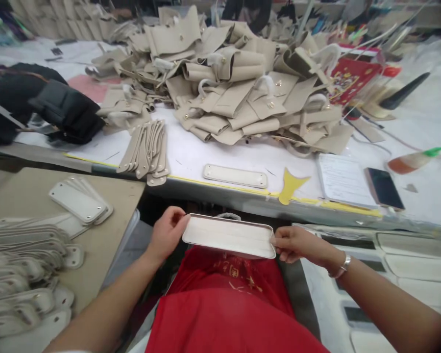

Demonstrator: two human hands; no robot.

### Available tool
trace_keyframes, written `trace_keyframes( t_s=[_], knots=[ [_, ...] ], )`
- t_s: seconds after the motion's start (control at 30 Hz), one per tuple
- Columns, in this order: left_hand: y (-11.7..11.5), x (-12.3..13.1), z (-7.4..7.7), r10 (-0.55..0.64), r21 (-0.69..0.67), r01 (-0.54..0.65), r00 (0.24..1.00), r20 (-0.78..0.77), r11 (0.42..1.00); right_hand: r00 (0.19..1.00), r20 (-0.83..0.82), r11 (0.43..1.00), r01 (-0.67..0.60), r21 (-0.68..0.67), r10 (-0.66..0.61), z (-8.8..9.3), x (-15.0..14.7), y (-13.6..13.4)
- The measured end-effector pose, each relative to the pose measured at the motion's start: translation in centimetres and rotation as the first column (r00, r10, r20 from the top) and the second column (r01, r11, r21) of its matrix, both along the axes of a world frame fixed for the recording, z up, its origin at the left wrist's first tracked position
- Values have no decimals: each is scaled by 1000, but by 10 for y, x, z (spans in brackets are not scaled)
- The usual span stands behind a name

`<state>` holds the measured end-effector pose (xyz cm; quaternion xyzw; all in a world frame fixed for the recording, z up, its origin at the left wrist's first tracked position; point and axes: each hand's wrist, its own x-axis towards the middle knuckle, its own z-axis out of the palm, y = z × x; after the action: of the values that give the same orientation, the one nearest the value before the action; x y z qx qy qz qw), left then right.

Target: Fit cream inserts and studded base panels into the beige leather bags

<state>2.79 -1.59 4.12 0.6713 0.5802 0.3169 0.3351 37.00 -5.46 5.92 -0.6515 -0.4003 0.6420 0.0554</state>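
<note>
the left hand (pixel 169 233) pinches one end of the pale panel (pixel 224 234) between thumb and bent fingers, and the right hand (pixel 292 244) pinches the other end, its fingers curled close to the corner. the panel hangs between them, above the red apron (pixel 228 314) and just short of the white surface (pixel 185 162), its long edges folded up a little like a shallow trough (nothing shows inside it).

the step in hand, as i judge it, is handling or shaping that panel by its two ends; the next move calls for an even grip, so the panel does not twist or crease.

of containers, the bottle (pixel 407 162) lies tilted at the right with an amber liquid in it. the red box (pixel 358 78) stands behind; i cannot tell what it holds. the black bag (pixel 66 110) lies at the left, contents hidden. by the right arm, the rack (pixel 327 300) bears pale pieces (pixel 411 264) with dark gaps beside them. straps (pixel 25 269) are heaped on the tan surface (pixel 99 240).
</note>
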Motion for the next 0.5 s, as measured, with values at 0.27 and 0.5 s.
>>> trace_keyframes(
  t_s=[0.27, 0.5],
  knots=[
    [32, -26, -39, -123, -588, 410, 877, 465, 697, 1000, -5, 1000, 23, 0, -23, 0, 3, -1],
    [66, -8, 0, -599, -389, 538, 800, -45, 748, 986, 63, 939, -163, 302, 151, -2, 15, 7]
  ],
)
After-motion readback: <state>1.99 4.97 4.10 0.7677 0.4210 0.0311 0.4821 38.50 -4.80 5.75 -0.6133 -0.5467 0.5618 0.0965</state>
